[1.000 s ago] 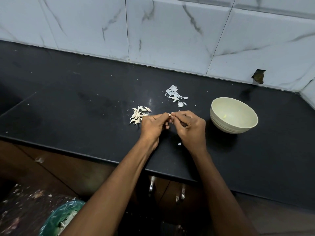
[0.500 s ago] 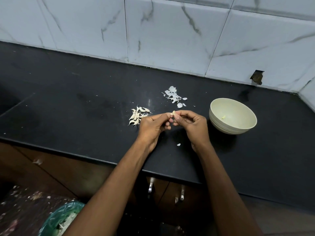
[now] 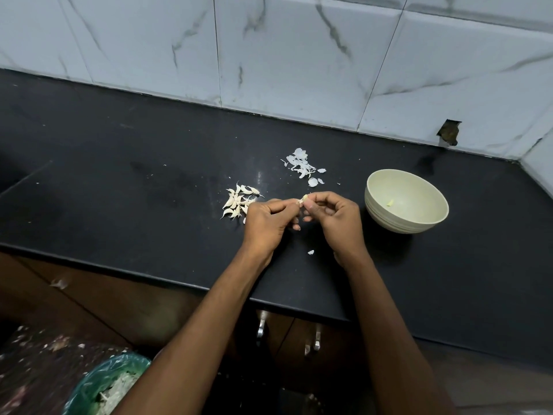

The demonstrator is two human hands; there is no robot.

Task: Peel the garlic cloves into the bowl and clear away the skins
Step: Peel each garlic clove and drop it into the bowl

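Both hands are up close together over the black worktop (image 3: 119,187), working on a single garlic clove (image 3: 305,199). The left hand (image 3: 266,223) has its fingers (image 3: 287,205) curled in and seems to be pinching one end of the clove, though it's too small to say exactly where the grip is. The right hand (image 3: 335,217) pinches the other end between thumb and forefinger, the rest of its fingers tucked under. The clove itself sits right between the two hands, held above the worktop, pale with a bit of skin hanging loose. Just left of the left hand there's a little pile of unpeeled cloves (image 3: 239,200), touching or nearly touching the knuckles from this angle. Behind the hands, toward the tiled wall (image 3: 299,55), is a scatter of white papery skins (image 3: 302,166), and one stray flake (image 3: 311,252) lies on the worktop near the right wrist. The cream bowl (image 3: 386,217) stands upright off to the right of the right hand, near but apart, with one small yellowish peeled piece (image 3: 390,202) in it. Down at the bottom left, below the worktop edge, a bin with a green liner (image 3: 89,381) holds some scraps.
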